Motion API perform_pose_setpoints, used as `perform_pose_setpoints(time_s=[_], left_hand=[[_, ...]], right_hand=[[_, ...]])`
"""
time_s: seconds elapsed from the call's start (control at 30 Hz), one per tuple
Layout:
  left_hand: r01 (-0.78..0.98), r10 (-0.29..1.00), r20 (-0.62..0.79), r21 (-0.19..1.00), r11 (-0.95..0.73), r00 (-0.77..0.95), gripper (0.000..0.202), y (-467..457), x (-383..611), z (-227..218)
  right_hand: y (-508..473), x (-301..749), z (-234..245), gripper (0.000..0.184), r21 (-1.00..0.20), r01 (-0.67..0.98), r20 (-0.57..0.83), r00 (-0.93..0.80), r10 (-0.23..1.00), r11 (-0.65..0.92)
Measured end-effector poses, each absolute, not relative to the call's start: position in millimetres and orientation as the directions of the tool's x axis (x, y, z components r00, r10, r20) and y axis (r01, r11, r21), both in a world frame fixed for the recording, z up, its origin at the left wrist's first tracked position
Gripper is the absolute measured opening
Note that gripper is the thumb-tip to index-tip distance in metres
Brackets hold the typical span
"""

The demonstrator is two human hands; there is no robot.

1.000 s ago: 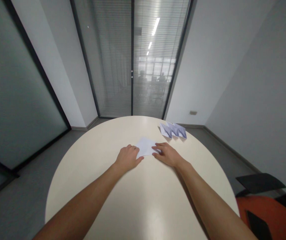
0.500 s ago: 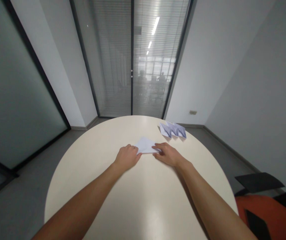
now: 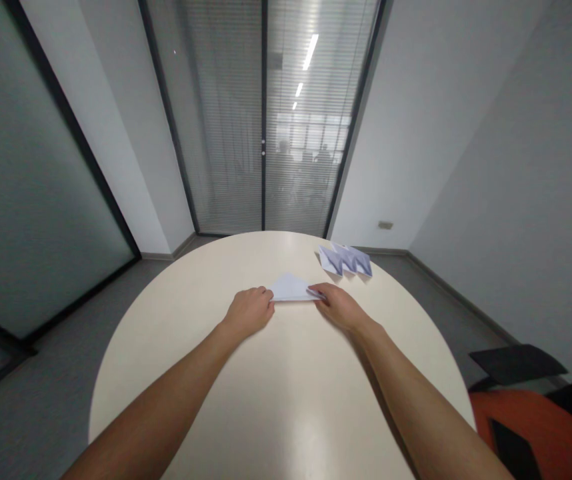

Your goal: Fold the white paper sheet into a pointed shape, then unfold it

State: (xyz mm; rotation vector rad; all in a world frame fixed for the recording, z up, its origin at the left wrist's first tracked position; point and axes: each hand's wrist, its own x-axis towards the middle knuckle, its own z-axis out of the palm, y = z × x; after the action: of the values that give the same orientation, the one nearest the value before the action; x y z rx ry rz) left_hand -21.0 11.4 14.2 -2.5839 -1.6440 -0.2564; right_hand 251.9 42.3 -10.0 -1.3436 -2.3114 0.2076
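Beyond the table's far edge I have the glass door [image 3: 226,133]. The round table [image 3: 261,413] itself fills the middle of my view. An orange-seated chair [image 3: 546,430] stands just off the table's near right side. On the table, by its far right rim, a row of folded papers [image 3: 346,260] stands creased in zigzags, I'd guess put there to leave the centre free for working. The white paper [image 3: 290,288] is at the table's middle, toward the far half, peaked on its far side and straight along its near edge. The left hand [image 3: 249,311] pinches its left end and the right hand [image 3: 340,308] pinches its right end, thumbs on the near side. I take the two-ended hold as a way to control that edge evenly and stop it skewing.
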Motion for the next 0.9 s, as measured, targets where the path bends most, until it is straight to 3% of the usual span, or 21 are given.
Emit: perform_pose_setpoints(time_s=[0.27,0.53,0.9], left_hand=[[0.923,0.915,0.208,0.099,-0.371,0.345,0.03,18,-27,10],[0.928,0.938,0.244,0.221,-0.3,0.246,0.027,28,-32,-1],[0.915,0.937,0.294,0.295,-0.276,0.188,0.033,31,-28,-10]], right_hand=[[41,253,-7,0.036,-0.41,0.844,0.264,-0.253,0.931,0.345],[45,253,-15,0.037,-0.441,0.856,0.308,-0.136,0.942,0.268],[53,250,-24,0.043,-0.436,0.868,0.327,-0.093,0.941,0.237]])
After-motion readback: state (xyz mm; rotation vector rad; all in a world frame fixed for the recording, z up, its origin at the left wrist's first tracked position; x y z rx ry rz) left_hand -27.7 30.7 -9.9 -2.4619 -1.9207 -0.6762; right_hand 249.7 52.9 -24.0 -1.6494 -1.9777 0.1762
